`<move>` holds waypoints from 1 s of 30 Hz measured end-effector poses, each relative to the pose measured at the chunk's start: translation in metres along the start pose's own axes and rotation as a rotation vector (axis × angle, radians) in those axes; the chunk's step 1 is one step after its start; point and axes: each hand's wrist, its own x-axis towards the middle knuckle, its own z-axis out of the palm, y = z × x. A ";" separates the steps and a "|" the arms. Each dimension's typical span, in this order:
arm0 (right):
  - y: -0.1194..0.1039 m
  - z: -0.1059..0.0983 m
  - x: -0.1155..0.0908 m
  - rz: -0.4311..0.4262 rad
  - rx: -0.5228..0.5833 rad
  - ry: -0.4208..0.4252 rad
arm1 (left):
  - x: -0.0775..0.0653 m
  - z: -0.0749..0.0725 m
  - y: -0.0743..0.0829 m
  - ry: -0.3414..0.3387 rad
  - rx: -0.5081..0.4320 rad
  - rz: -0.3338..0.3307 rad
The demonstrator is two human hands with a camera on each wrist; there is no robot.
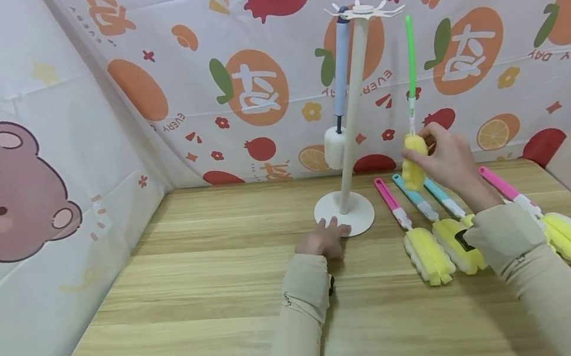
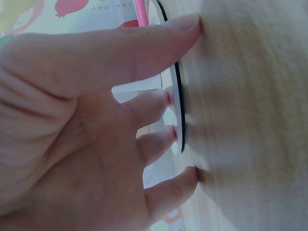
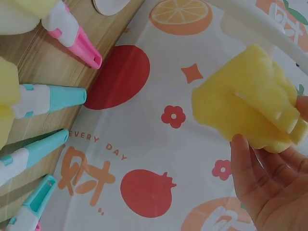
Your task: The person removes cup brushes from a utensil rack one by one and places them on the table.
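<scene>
My right hand (image 1: 451, 160) grips a bottle brush by its yellow sponge head (image 1: 414, 177), thumb on one side and fingers on the other. The brush stands upright in the air, its bright green handle (image 1: 411, 55) pointing up, its tip just right of the hooks (image 1: 388, 10) of a white stand (image 1: 355, 116). In the right wrist view the sponge (image 3: 245, 101) shows between thumb and fingers. My left hand (image 1: 325, 239) rests its fingertips on the stand's round base (image 1: 360, 216); in the left wrist view, fingertips (image 2: 163, 139) touch the disc's rim and tabletop.
A blue-handled brush (image 1: 342, 70) with a white sponge hangs on the stand's left side. Several yellow sponge brushes with pink or teal handles, one pink handle (image 1: 389, 198) among them, lie on the wooden table (image 1: 200, 307) at right. A fruit-print cloth (image 1: 179, 137) rises behind.
</scene>
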 end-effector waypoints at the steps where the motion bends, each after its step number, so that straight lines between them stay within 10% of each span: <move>1: 0.000 -0.001 0.000 0.003 0.000 -0.004 | 0.000 0.000 0.000 0.000 0.002 0.001; 30: 0.014 -0.018 -0.004 0.001 -0.078 -0.043 | -0.001 -0.001 0.000 -0.005 -0.013 -0.004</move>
